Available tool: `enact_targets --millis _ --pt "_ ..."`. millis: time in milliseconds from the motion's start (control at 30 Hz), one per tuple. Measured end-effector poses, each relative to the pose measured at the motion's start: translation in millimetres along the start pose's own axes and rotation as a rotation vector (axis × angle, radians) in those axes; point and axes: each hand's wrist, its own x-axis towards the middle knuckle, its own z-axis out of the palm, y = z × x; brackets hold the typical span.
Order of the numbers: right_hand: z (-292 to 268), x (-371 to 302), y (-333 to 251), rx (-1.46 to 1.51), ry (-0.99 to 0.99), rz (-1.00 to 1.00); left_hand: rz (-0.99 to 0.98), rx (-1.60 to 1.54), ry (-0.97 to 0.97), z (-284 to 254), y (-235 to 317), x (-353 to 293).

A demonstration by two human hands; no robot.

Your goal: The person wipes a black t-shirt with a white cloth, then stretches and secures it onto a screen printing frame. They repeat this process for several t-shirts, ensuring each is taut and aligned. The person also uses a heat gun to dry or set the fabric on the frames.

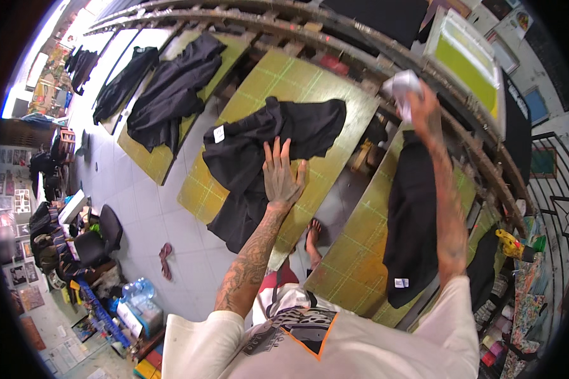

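My left hand [284,180] lies with fingers spread on a crumpled black garment [240,167], which rests on a yellow-green board [284,79] marked with grid lines. A small white label shows at the garment's left end. Out to the far right, my right hand [427,110] grips a white, crumpled-looking object [401,85]; I cannot tell its exact kind. Below my right forearm another black garment [411,215], also with a white label, lies lengthwise on a second gridded board [354,256].
More black garments [174,88] lie on boards at the left. A rail [310,31] runs behind the boards, with a framed screen [468,63] at the far right. A black chair [110,227], a sandal [165,261] and water bottles [139,290] stand or lie lower left.
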Motion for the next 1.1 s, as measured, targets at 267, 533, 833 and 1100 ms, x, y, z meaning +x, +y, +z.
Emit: enact_targets --millis 267,533,833,1100 --pt "172 209 81 -0.166 -0.011 -0.267 -0.09 0.064 -0.099 -3 -8 0" --pt "279 359 112 -0.372 -0.161 -0.224 -0.116 0.008 -0.176 -1 -10 11" --pt "302 373 88 -0.622 -0.195 -0.284 -0.138 0.036 -0.199 -2 -11 6" --pt "306 368 103 -0.505 -0.024 -0.332 -0.133 0.058 -0.209 -4 -7 11"
